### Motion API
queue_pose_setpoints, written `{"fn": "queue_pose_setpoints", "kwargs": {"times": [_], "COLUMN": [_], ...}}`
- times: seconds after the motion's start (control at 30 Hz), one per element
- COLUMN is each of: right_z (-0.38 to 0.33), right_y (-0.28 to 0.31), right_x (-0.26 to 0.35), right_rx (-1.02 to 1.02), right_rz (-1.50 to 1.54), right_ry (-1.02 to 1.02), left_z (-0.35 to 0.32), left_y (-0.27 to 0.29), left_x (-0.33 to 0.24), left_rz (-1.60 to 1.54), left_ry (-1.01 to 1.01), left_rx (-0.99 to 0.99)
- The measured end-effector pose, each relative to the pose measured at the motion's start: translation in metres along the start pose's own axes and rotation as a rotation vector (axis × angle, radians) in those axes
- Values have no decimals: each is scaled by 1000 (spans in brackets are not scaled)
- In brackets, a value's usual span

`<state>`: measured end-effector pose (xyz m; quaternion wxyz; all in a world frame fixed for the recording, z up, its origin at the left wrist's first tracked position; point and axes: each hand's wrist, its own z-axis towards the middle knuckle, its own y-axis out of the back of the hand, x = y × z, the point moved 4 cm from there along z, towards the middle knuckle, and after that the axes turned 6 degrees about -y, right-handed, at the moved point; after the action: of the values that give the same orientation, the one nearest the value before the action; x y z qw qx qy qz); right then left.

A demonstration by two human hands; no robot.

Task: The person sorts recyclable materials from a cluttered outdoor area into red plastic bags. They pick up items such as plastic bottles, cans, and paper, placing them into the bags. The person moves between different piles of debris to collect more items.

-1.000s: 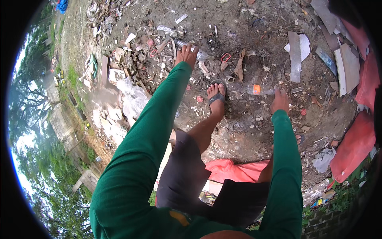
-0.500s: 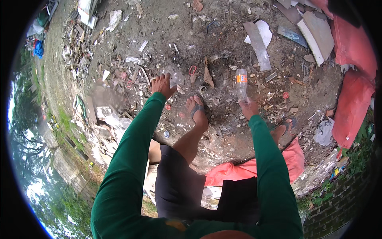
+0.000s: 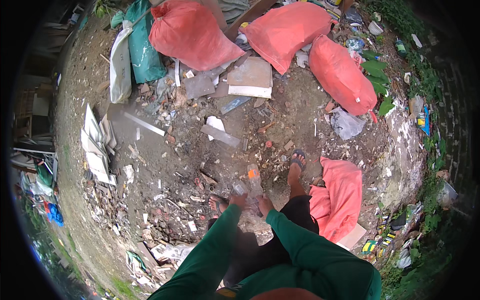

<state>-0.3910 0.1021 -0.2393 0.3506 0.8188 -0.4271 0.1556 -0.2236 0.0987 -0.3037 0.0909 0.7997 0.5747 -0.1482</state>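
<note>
A clear plastic bottle [image 3: 256, 186] with an orange label stands out from my right hand [image 3: 265, 205], whose fingers are closed round its lower end. Close beside it, my left hand [image 3: 238, 201] is closed on a clear plastic piece [image 3: 240, 187]; its exact kind is too small and blurred to tell. The two clear things are side by side, and I cannot tell whether they touch. Both hands are low over the littered ground, between my sandalled feet. An empty-looking red sack [image 3: 342, 192] lies crumpled to the right of my right arm.
Filled red sacks [image 3: 195, 37] stand at the far side, with a green sack [image 3: 145, 45] and a white sack [image 3: 121, 65]. Broken boards [image 3: 250, 75] lie before them. More white panels [image 3: 95, 145] are stacked at left. A clear plastic bag [image 3: 346, 124] lies at right.
My left hand has taken up a clear plastic piece from the ground and come in toward the right hand. The right hand still holds the bottle. The view has shifted to show the far sacks.
</note>
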Motion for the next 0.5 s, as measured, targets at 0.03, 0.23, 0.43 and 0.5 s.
{"fn": "queue_pose_setpoints", "kwargs": {"times": [0.03,0.23,0.43,0.5], "right_z": [-3,58,93,114], "right_y": [16,144,455,579], "right_x": [-13,-76,30,24], "right_rx": [-140,311,27,-207], "right_rz": [-243,-473,626,906], "right_ry": [154,-26,-711,-435], "left_z": [6,-125,-176,-175], "left_y": [-16,-65,-53,-72], "left_x": [-3,-175,-233,-270], "left_rz": [-76,775,860,898], "left_ry": [30,-294,-290,-430], "left_rx": [81,-181,-296,-301]}}
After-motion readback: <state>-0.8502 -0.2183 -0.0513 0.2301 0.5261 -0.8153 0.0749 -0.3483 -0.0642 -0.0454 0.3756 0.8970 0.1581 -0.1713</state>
